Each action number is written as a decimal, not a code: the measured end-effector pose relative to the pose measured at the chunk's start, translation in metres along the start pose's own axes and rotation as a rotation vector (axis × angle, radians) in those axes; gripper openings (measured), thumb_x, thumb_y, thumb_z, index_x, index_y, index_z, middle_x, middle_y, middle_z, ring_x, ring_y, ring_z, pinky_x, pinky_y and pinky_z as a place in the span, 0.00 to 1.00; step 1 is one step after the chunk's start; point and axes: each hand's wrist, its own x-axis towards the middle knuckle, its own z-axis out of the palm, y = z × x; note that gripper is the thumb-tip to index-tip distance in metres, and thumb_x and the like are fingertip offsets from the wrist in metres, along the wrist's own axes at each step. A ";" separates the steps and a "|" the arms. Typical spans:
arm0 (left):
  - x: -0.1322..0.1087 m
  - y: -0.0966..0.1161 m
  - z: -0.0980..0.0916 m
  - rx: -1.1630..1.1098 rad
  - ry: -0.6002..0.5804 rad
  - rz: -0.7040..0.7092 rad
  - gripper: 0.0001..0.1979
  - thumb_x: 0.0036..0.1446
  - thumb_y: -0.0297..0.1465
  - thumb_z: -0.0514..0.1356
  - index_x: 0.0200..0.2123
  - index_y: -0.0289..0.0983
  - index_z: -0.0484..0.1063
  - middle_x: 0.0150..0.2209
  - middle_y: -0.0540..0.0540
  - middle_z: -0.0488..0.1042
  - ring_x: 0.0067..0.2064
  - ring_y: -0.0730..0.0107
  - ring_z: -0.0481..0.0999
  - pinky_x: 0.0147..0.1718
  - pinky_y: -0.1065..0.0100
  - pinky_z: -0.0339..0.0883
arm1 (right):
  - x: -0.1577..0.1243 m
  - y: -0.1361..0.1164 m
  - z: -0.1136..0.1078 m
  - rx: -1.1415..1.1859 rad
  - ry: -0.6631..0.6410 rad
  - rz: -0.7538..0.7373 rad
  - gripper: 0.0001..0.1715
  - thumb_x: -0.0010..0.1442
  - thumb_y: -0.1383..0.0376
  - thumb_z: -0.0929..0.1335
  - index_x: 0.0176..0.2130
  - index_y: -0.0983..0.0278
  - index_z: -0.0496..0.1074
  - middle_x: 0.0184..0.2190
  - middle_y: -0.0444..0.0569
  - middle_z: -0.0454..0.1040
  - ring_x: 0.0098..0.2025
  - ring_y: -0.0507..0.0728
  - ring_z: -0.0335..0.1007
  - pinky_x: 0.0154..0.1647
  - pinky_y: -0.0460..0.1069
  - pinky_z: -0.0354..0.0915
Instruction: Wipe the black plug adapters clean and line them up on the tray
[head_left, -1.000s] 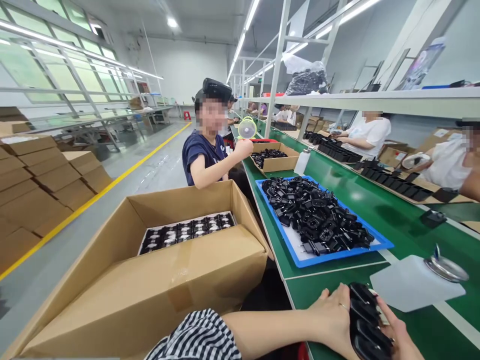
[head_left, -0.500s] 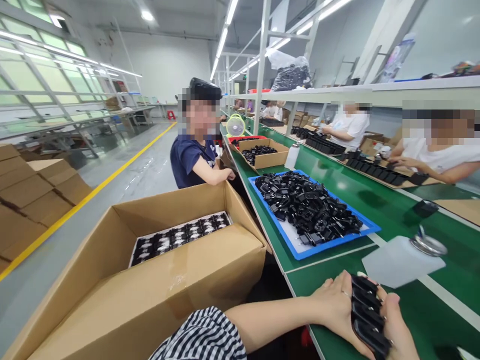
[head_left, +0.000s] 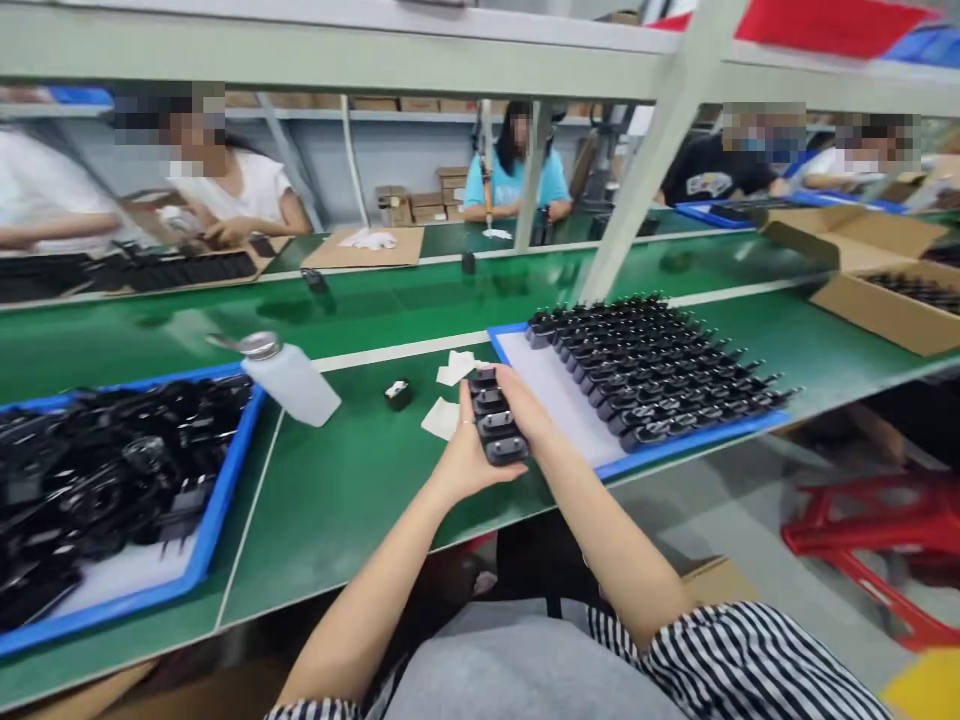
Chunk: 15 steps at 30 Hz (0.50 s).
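Note:
My left hand point(head_left: 466, 458) and my right hand point(head_left: 525, 408) together grip a short row of black plug adapters point(head_left: 492, 420) above the green bench point(head_left: 360, 470). Just to the right lies a blue-rimmed tray point(head_left: 555, 395) with neat rows of black adapters point(head_left: 652, 365). At the far left a second blue tray point(head_left: 217, 500) holds a loose heap of adapters point(head_left: 97, 480). A white squeeze bottle point(head_left: 289, 380) stands tilted beside it.
A single black adapter point(head_left: 397, 394) and white paper scraps point(head_left: 450, 395) lie ahead of my hands. Open cardboard boxes point(head_left: 885, 285) sit at the right. Several people work across the green conveyor point(head_left: 450, 290). A red stool point(head_left: 877, 540) stands on the floor to the right.
The view has swung right, away from the big cardboard box and the neighbouring person, onto the bench in front. My hands carried the row of adapters over beside the tray with neat rows.

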 end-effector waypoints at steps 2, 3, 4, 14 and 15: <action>0.017 0.008 0.026 -0.026 -0.126 0.044 0.58 0.32 0.30 0.62 0.50 0.36 0.13 0.54 0.35 0.45 0.51 0.65 0.56 0.46 0.65 0.56 | -0.011 0.001 -0.035 0.002 0.134 0.022 0.19 0.54 0.54 0.55 0.38 0.62 0.62 0.40 0.45 0.65 0.43 0.54 0.60 0.41 0.47 0.60; 0.026 0.010 0.037 -0.035 -0.177 0.059 0.58 0.32 0.30 0.62 0.50 0.35 0.13 0.53 0.35 0.48 0.50 0.65 0.58 0.45 0.65 0.56 | -0.012 0.003 -0.049 0.015 0.184 0.043 0.19 0.54 0.54 0.55 0.38 0.62 0.62 0.40 0.45 0.65 0.43 0.54 0.60 0.40 0.47 0.60; 0.036 0.010 0.046 -0.040 -0.214 0.073 0.58 0.32 0.30 0.62 0.50 0.34 0.14 0.52 0.35 0.50 0.48 0.66 0.60 0.45 0.65 0.57 | -0.011 0.006 -0.062 0.036 0.220 0.068 0.19 0.54 0.54 0.55 0.38 0.63 0.62 0.40 0.46 0.65 0.43 0.54 0.60 0.40 0.47 0.61; 0.150 -0.024 0.063 0.194 -0.126 0.067 0.49 0.28 0.31 0.64 0.52 0.29 0.39 0.50 0.36 0.51 0.51 0.63 0.56 0.50 0.62 0.50 | 0.096 0.038 -0.119 -0.001 0.235 0.166 0.24 0.56 0.55 0.54 0.35 0.70 0.66 0.32 0.52 0.70 0.34 0.56 0.66 0.34 0.48 0.64; 0.157 -0.028 0.063 0.213 -0.137 0.050 0.48 0.27 0.31 0.64 0.52 0.28 0.42 0.50 0.36 0.52 0.51 0.61 0.55 0.51 0.60 0.47 | 0.101 0.040 -0.122 -0.007 0.240 0.141 0.22 0.55 0.56 0.55 0.34 0.70 0.66 0.32 0.53 0.70 0.35 0.56 0.66 0.35 0.48 0.63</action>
